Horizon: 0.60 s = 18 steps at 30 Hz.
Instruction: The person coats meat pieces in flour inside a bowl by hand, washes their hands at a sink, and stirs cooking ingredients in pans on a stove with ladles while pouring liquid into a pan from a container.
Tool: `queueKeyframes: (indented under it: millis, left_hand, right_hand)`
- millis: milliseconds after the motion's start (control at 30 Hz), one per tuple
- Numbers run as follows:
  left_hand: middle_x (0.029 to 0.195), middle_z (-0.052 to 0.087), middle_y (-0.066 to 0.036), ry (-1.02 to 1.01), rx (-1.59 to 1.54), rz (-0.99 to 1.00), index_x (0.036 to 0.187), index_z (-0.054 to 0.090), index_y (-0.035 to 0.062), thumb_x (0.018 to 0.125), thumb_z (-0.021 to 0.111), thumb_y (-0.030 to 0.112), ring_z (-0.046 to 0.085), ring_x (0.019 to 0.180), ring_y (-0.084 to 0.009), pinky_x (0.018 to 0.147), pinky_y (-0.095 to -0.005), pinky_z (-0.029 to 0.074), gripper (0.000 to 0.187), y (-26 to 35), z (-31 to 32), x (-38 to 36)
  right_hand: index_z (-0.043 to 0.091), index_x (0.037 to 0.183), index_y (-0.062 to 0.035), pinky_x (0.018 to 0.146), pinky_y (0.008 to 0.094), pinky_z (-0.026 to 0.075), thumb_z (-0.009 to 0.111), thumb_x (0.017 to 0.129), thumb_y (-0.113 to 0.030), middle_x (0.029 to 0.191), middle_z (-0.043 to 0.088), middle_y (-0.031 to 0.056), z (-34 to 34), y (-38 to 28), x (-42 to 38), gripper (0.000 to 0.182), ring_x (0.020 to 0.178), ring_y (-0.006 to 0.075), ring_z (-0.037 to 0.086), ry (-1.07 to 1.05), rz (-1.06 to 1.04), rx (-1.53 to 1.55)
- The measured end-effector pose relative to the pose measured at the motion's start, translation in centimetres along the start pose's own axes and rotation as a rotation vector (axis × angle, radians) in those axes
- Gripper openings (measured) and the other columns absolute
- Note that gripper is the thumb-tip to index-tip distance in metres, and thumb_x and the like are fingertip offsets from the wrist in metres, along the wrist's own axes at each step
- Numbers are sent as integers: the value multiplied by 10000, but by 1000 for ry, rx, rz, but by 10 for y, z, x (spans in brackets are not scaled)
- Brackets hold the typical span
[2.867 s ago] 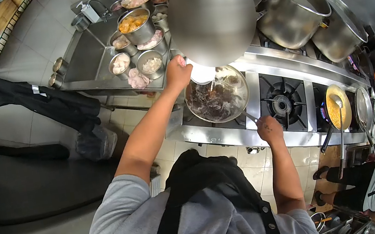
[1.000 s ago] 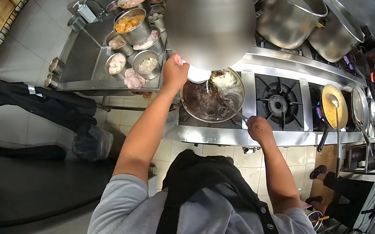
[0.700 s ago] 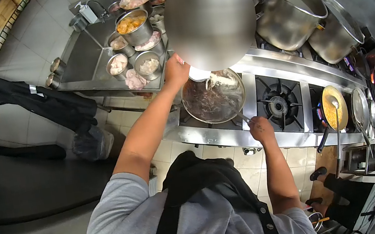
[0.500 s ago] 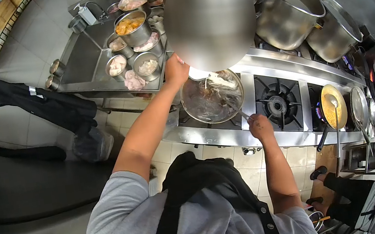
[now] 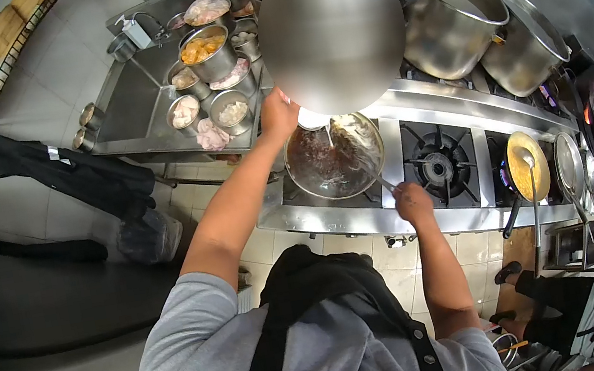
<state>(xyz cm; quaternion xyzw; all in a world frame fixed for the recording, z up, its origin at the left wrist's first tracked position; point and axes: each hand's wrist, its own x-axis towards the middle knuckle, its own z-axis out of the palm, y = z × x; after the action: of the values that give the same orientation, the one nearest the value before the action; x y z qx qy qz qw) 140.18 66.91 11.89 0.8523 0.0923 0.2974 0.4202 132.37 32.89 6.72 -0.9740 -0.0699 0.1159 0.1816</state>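
Observation:
A wok (image 5: 296, 178) with dark, bubbling liquid sits on the left part of the stove. My right hand (image 5: 413, 203) is closed around the handle of a metal utensil (image 5: 384, 182) whose far end is in the liquid. Above the wok's back edge, my left hand (image 5: 278, 114) grips the side of a white bowl (image 5: 313, 118), partly covered by a blurred round patch. A thin white stream falls from the bowl into the wok, and pale stuff lies at the wok's upper right.
Steel pots of raw food (image 5: 211, 57) crowd the counter at left. Right of the wok is a bare burner (image 5: 439, 167), then a pan of yellow liquid (image 5: 528, 166) over flame. Large stockpots (image 5: 448, 37) stand behind. A person (image 5: 587, 302) is at lower right.
The pale stuff in the wok covers less of the surface and has shifted right; more dark liquid shows. A white stream now shows clearly below the bowl. Both hands have barely moved.

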Motion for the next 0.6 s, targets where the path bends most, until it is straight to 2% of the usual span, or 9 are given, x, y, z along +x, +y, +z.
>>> queueKeyframes:
  millis: [67, 167, 267, 367, 533, 600]
  left_hand:
    - [599, 450, -106, 1, 8, 23, 718, 453, -3, 683, 603, 66, 449, 565, -203, 552, -356, 389, 169, 5, -3, 0]
    - [598, 453, -112, 42, -44, 26, 717, 453, -3, 685, 603, 75, 448, 560, -212, 546, -362, 387, 171, 4, -2, -1]
    - [597, 458, -118, 31, -7, 38, 716, 451, 0, 689, 602, 86, 446, 555, -223, 543, -370, 385, 176, 5, -4, -1]
    - [706, 568, -216, -45, 48, -27, 779, 496, -33, 701, 603, 84, 569, 672, -390, 627, -428, 443, 176, 12, -9, -2]
    - [708, 563, -224, -31, 75, 1, 777, 492, -31, 705, 602, 84, 565, 676, -398, 621, -432, 439, 175, 18, -11, -4]
    - [706, 560, -229, -3, 50, 18, 777, 490, -31, 707, 599, 84, 561, 674, -404, 615, -434, 436, 173, 17, -12, -4]
  right_hand:
    - [680, 905, -67, 754, 452, 489, 546, 861, -276, 897, 648, 210, 1, -9, -3, 252, 857, 394, 617, -31, -30, 30]
    - [669, 911, -61, 755, 459, 487, 555, 853, -273, 900, 643, 219, -22, -4, -7, 247, 864, 405, 611, -106, 38, 13]
    - [672, 926, -68, 756, 459, 490, 559, 848, -272, 894, 646, 216, -6, -4, -5, 246, 865, 394, 618, -16, 16, 39]
    - [676, 918, -74, 764, 464, 496, 557, 848, -268, 875, 652, 208, -14, -5, -5, 238, 856, 385, 626, -74, 3, 11]
    - [679, 889, -70, 745, 462, 499, 555, 855, -265, 842, 655, 199, 3, -4, -3, 233, 825, 383, 632, -3, -63, -39]
    - [677, 881, -64, 727, 466, 496, 557, 856, -259, 835, 652, 207, 0, -3, -4, 231, 820, 390, 630, -28, -54, 30]
